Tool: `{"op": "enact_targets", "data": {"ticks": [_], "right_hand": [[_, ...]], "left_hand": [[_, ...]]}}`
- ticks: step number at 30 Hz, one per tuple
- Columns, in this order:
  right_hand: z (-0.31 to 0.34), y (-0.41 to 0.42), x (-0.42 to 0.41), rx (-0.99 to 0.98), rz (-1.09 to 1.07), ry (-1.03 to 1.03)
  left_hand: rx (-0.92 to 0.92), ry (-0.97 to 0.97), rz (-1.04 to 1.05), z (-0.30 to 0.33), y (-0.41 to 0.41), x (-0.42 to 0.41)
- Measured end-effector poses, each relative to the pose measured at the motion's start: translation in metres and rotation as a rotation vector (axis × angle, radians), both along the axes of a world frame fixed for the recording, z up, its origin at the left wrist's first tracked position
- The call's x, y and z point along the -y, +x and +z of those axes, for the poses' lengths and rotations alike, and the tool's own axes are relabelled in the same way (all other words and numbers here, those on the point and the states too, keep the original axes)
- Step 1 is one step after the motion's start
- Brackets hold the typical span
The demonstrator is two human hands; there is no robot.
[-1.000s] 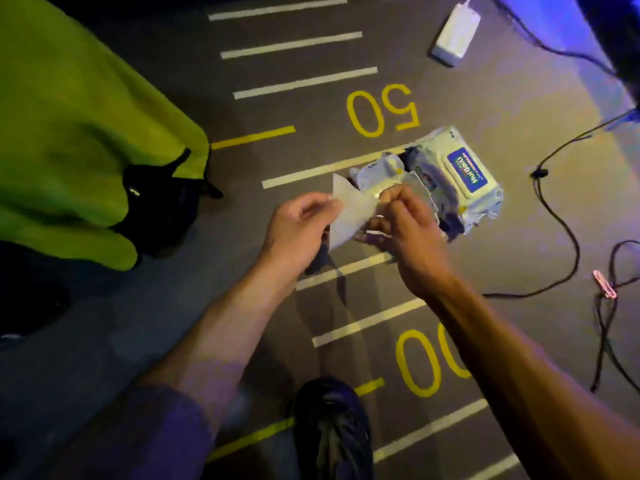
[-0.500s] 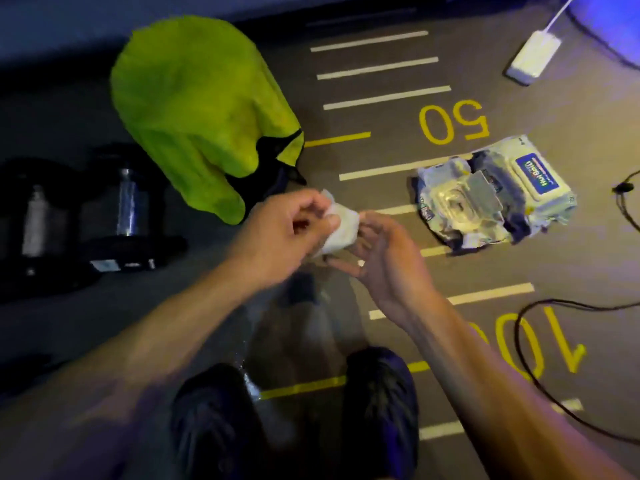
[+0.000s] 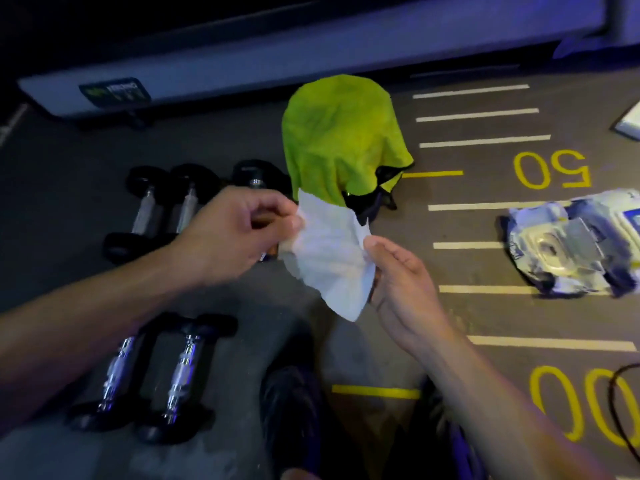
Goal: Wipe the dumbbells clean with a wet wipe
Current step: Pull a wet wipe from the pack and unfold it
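Your wet wipe [image 3: 330,252] hangs crumpled and half unfolded between your hands, your left hand [image 3: 239,233] pinching its upper left edge and your right hand [image 3: 401,282] pinching its right edge at the thumb. The dumbbells [image 3: 162,372] lie on the floor [image 3: 433,327] below and left, a second pair [image 3: 166,209] beyond your left hand. The wipes pack [image 3: 568,244] lies well apart to the right.

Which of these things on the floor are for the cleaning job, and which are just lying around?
For the job: wet wipe, held by left hand and right hand; dumbbells; wipes pack.

Lying about: green cloth, black cable.
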State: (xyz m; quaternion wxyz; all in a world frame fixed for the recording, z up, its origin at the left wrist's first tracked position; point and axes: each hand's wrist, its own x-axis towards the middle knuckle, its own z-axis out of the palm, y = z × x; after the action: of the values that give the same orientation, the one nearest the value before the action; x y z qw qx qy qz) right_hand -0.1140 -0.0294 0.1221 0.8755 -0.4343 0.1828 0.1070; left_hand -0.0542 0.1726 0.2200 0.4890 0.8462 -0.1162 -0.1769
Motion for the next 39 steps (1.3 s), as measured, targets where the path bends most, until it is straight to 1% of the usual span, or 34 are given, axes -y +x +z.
{"op": "enact_targets", "data": {"ticks": [2, 6, 9, 12, 15, 18, 21, 22, 24, 26, 28, 32, 34, 36, 38, 39], "right_hand": [[-0.002, -0.001, -0.006, -0.073, -0.002, 0.009], [-0.011, -0.005, -0.009, -0.160, 0.075, 0.123], [-0.020, -0.006, -0.001, -0.153, 0.123, 0.195], [-0.036, -0.007, 0.006, -0.145, 0.080, 0.223], [-0.052, -0.003, 0.010, -0.160, -0.002, 0.162], [-0.060, -0.001, 0.005, -0.149, -0.150, 0.084], [-0.061, 0.001, -0.002, -0.140, -0.262, -0.129], [-0.060, 0.002, -0.003, -0.132, -0.282, -0.173], [-0.060, 0.004, -0.004, -0.118, -0.308, -0.196], [-0.060, 0.006, -0.004, -0.124, -0.313, -0.224], [-0.063, 0.005, -0.003, -0.134, -0.322, -0.274], [-0.069, -0.005, -0.004, -0.213, -0.302, -0.394], [-0.070, -0.008, -0.004, -0.231, -0.285, -0.407], [-0.070, -0.009, -0.004, -0.244, -0.250, -0.405], [-0.067, -0.009, -0.005, -0.292, -0.203, -0.411], [-0.068, -0.009, -0.006, -0.323, -0.187, -0.409]], "left_hand": [[0.040, -0.032, 0.123, -0.010, -0.009, -0.011], [-0.013, -0.195, 0.383, -0.041, -0.024, -0.012], [-0.105, -0.327, 0.519, -0.069, -0.029, -0.001], [-0.120, -0.359, 0.681, -0.094, -0.029, 0.005], [-0.106, -0.369, 0.815, -0.114, -0.030, 0.010], [-0.130, -0.417, 0.930, -0.124, -0.033, 0.014], [-0.138, -0.466, 0.951, -0.130, -0.038, 0.011], [-0.132, -0.479, 0.942, -0.131, -0.040, 0.010], [-0.110, -0.493, 0.904, -0.133, -0.045, 0.007], [-0.078, -0.418, 0.892, -0.136, -0.050, 0.007], [-0.049, -0.321, 0.936, -0.140, -0.054, 0.007], [-0.048, -0.183, 0.980, -0.145, -0.055, 0.000], [0.028, -0.100, 0.927, -0.144, -0.056, -0.004], [0.091, 0.031, 0.825, -0.136, -0.055, -0.007], [0.057, 0.155, 0.772, -0.132, -0.051, -0.010], [-0.001, 0.172, 0.790, -0.134, -0.047, -0.012]]}}
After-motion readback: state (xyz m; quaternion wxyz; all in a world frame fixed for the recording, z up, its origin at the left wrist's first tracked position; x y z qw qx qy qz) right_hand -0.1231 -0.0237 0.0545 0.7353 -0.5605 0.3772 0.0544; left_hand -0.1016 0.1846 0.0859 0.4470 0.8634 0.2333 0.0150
